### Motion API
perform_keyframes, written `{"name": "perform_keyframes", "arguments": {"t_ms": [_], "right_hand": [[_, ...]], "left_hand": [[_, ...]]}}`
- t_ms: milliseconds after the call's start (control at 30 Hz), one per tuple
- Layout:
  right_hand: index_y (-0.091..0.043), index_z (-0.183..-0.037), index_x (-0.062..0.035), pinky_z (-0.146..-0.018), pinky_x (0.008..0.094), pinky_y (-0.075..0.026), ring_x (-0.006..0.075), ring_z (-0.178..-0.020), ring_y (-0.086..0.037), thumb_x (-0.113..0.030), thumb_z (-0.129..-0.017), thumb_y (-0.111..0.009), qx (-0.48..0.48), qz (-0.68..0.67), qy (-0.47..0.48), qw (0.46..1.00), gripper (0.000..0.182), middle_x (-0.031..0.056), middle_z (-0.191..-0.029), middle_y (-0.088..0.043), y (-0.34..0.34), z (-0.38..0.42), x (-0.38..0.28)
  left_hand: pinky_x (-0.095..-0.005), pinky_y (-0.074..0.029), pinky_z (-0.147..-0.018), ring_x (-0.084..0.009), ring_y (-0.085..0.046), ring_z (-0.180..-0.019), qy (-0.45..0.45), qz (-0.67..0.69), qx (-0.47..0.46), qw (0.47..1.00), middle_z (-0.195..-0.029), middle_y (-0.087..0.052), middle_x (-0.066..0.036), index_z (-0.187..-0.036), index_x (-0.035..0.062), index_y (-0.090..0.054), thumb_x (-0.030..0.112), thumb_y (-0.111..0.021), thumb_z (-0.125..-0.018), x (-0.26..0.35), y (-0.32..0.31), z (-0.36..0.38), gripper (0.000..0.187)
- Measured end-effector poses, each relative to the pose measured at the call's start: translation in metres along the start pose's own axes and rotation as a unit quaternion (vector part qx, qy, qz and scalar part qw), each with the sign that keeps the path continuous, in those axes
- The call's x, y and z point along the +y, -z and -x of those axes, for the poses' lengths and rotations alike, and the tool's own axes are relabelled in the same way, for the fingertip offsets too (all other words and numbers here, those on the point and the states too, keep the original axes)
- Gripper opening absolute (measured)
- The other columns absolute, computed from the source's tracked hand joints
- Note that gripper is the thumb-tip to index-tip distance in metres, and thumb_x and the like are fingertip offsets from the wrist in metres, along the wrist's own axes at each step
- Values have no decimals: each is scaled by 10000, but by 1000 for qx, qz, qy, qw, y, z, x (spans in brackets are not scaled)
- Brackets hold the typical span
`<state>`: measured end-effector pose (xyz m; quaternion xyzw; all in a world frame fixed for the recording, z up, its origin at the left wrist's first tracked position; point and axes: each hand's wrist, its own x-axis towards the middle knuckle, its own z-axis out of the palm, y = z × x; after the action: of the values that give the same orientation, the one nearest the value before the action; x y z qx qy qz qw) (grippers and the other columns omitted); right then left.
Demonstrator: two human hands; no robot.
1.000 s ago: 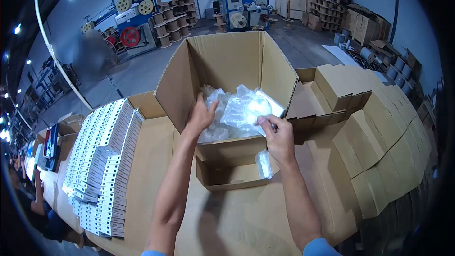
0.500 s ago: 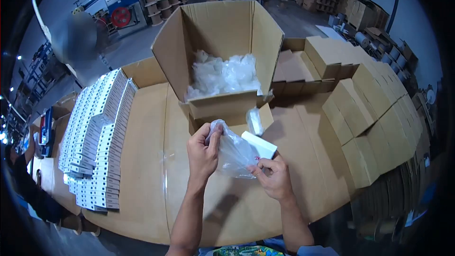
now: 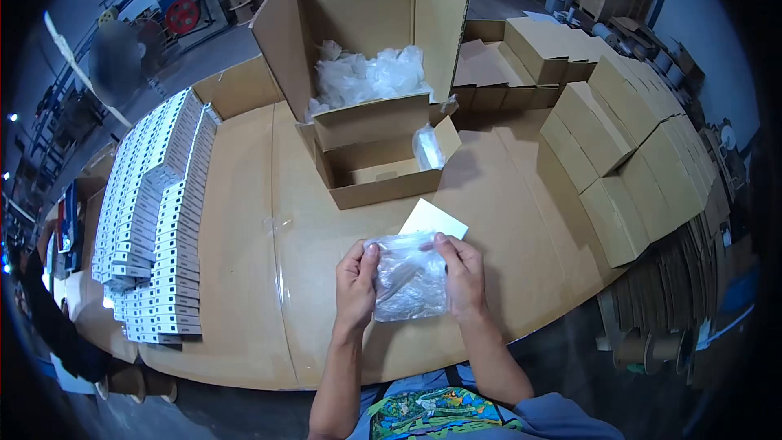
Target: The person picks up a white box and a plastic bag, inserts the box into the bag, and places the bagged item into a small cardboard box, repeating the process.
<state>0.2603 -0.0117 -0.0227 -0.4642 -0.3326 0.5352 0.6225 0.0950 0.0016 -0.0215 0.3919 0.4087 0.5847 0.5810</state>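
A clear plastic bag (image 3: 411,281) is stretched between my two hands by its upper edge. My left hand (image 3: 356,281) pinches its left corner, thumb on top. The right corner is gripped by my right hand (image 3: 463,273) in the same way. Just beyond the bag lies a white box (image 3: 432,220), its near part hidden by the bag and my right hand. Farther off stands a small open cardboard box (image 3: 387,189), with a plastic-wrapped white package (image 3: 428,149) leaning in its right end.
A large cardboard box (image 3: 358,0) full of clear plastic bags (image 3: 375,77) stands behind the small one. Stacked white boxes (image 3: 155,212) fill the table's left side. Folded brown cartons (image 3: 611,155) are piled at the right. Another person's dark sleeve (image 3: 57,318) shows at far left.
My hands have drawn the bag from a bunched, slanted shape into a flat square. My right hand has shifted off the white box to the bag's corner. The view has tilted down.
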Motion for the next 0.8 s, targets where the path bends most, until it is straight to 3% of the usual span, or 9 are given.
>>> {"name": "perform_keyframes", "arguments": {"t_ms": [33, 300, 333, 367, 433, 467, 567, 700, 800], "right_hand": [[-735, -989, 34, -734, 260, -467, 99, -821, -594, -240, -1027, -627, 11, -110, -37, 993, 297, 40, -862, -679, -3, 3, 1], [-698, -923, 22, -731, 246, -494, 60, -808, -580, -202, -1058, -567, 26, -84, -26, 996, 293, 32, -905, -667, 9, 9, 17], [-716, -990, 23, -822, 303, -520, 138, -897, -628, -172, -996, -655, 41, -103, -41, 993, 205, 88, -967, -694, 9, 9, 15], [-717, -1035, 15, -866, 328, -515, 181, -949, -630, -153, -950, -696, 45, 45, 77, 995, 189, 114, -997, -696, 8, 11, 12], [-721, -1123, -2, -952, 379, -506, 267, -1053, -634, -115, -858, -777, 42, 332, 299, 893, 294, 167, -1057, -700, 6, 12, 6], [-694, -1254, -47, -1038, 435, -466, 360, -1221, -554, -85, -720, -848, -31, 410, 314, 856, 557, 235, -1275, -614, 17, 9, 7], [-680, -1287, -65, -1068, 439, -455, 364, -1296, -505, -98, -719, -850, -91, 505, 384, 768, 595, 220, -1424, -497, 10, 3, -1], [-687, -1286, -78, -1072, 448, -470, 359, -1322, -492, -73, -679, -847, -109, 457, 421, 776, 627, 194, -1443, -462, 11, 2, 11], [-763, -1080, -79, -1005, 433, -515, 332, -1195, -600, -42, -691, -817, -83, 423, 443, 786, 394, 174, -1317, -572, 11, 3, 13]], "left_hand": [[-205, -405, -577, -22, -511, -653, 18, 61, 18, 998, -731, -583, 45, -1098, 37, -616, 142, -538, -1062, 1, 0, 2, 136], [-178, -318, -555, 11, -426, -649, -33, -76, 5, 997, -739, -537, 70, -1202, 45, -602, 108, -571, -1039, 10, 58, 2, 176], [-179, -320, -558, 8, -424, -650, -33, -86, 22, 996, -740, -535, 70, -1199, 41, -606, 105, -572, -1038, 10, 63, 1, 176], [-179, -322, -561, 5, -422, -650, -33, -95, 38, 994, -741, -534, 69, -1197, 37, -610, 102, -573, -1037, 10, 65, 0, 177], [-185, -356, -589, -11, -451, -674, -21, -73, 43, 996, -773, -557, 51, -1136, 20, -640, 66, -567, -1027, 16, 63, 0, 139], [-188, -366, -595, -15, -461, -679, -19, -68, 44, 997, -784, -564, 46, -1117, 19, -649, 55, -563, -1025, 11, 66, -1, 131], [-207, -407, -609, -29, -503, -698, 24, -6, 34, 999, -829, -597, 21, -1050, 5, -672, 39, -531, -1030, 5, 66, 4, 147], [-217, -449, -610, -48, -542, -700, 69, -51, 16, 996, -854, -607, 6, -1063, 1, -672, 40, -516, -1029, 5, 55, 13, 164], [-213, -459, -604, -58, -552, -682, 114, -71, 13, 991, -853, -609, -1, -1085, 1, -673, 79, -507, -1030, 6, 55, 16, 192]]}}
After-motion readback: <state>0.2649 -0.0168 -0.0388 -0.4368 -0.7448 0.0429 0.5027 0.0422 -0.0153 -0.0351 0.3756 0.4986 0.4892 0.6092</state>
